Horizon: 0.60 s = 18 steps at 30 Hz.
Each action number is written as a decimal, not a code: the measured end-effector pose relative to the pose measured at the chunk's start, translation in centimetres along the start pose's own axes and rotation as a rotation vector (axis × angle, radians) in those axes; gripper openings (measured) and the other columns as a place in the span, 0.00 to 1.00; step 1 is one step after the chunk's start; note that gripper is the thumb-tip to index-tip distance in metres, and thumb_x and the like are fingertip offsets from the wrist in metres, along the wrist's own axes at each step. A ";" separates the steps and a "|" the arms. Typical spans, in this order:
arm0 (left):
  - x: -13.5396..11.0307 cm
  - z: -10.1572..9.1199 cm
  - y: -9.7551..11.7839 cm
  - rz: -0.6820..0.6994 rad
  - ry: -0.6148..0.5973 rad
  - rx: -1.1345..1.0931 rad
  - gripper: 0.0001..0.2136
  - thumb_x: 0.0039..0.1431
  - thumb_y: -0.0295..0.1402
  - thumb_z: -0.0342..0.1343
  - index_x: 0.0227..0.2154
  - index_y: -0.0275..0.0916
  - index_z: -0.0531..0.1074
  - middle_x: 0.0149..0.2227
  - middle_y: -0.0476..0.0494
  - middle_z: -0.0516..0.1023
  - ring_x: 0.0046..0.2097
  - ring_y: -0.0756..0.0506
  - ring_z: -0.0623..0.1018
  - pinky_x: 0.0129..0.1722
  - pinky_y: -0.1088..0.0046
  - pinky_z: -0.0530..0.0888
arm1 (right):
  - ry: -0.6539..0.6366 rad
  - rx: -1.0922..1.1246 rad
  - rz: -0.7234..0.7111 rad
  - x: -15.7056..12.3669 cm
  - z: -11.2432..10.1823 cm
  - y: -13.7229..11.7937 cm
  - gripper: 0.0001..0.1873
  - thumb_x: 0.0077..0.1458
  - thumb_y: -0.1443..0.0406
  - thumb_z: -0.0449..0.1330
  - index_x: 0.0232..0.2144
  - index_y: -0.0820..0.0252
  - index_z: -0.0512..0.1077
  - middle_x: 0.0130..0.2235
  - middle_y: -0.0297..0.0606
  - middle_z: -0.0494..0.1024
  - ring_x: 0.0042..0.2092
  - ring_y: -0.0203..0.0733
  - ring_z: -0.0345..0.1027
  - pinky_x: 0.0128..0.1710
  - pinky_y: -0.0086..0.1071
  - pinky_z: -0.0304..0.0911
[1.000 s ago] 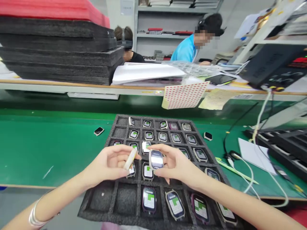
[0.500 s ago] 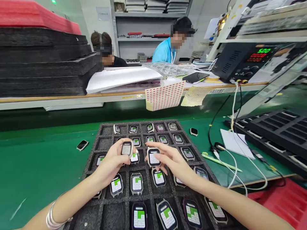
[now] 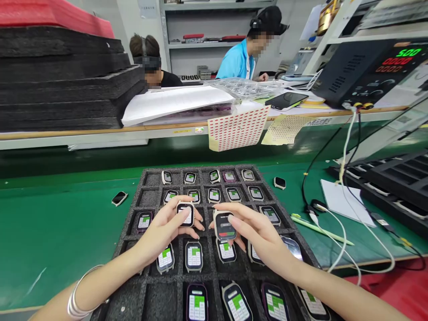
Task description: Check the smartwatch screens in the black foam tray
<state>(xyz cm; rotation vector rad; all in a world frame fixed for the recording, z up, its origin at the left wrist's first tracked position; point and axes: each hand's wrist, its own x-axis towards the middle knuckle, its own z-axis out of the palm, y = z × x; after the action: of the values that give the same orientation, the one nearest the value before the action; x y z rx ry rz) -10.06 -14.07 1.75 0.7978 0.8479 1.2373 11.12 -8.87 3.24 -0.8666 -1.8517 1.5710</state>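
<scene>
A black foam tray (image 3: 149, 178) with many pockets lies on the green belt and holds several small smartwatch bodies with lit green-and-white screens. My left hand (image 3: 160, 234) is closed on one pale-cased watch body (image 3: 186, 214) above the tray's middle, screen facing me. Beside it, my right hand (image 3: 259, 236) pinches a second watch body (image 3: 224, 225) whose dark screen shows a red bar. The two hands sit close together, a little above the tray.
Two loose watch bodies (image 3: 119, 198) (image 3: 279, 182) lie on the green belt (image 3: 60, 218) beside the tray. White cables (image 3: 337, 232) and a white card (image 3: 344, 203) lie to the right, by more black trays (image 3: 397, 183). A shelf behind holds stacked foam (image 3: 63, 84), sticker sheets and a power supply (image 3: 371, 71). Two people sit beyond.
The left hand's watch has turned from edge-on to screen-up. The right hand's watch screen has changed from white to dark with a red bar. The view has shifted over the tray.
</scene>
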 end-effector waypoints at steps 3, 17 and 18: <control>0.0 -0.2 -0.2 0.028 -0.024 0.033 0.11 0.61 0.34 0.54 0.45 0.39 0.67 0.33 0.42 0.75 0.33 0.45 0.76 0.29 0.72 0.72 | 0.000 -0.009 -0.030 -0.1 0.1 -0.1 0.16 0.62 0.58 0.53 0.49 0.56 0.69 0.28 0.32 0.69 0.22 0.32 0.56 0.20 0.25 0.54; -0.9 0.7 -0.3 0.011 -0.009 -0.052 0.17 0.53 0.24 0.53 0.47 0.40 0.67 0.39 0.41 0.76 0.43 0.41 0.76 0.42 0.62 0.73 | 0.032 0.093 -0.019 -0.6 1.1 -1.2 0.14 0.57 0.60 0.60 0.45 0.57 0.70 0.38 0.39 0.76 0.32 0.38 0.71 0.29 0.28 0.69; -0.9 0.7 -0.3 0.007 -0.025 -0.048 0.16 0.54 0.25 0.53 0.47 0.41 0.67 0.38 0.42 0.76 0.42 0.41 0.76 0.42 0.62 0.73 | -0.027 0.145 -0.034 -1.0 1.2 -1.8 0.16 0.57 0.60 0.61 0.47 0.56 0.69 0.39 0.39 0.77 0.33 0.38 0.72 0.30 0.28 0.69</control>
<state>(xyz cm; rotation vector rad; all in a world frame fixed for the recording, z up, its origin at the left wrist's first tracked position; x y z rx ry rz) -9.37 -15.04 1.91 0.7761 0.7930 1.2472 10.65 -10.60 4.82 -0.7491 -1.7374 1.6802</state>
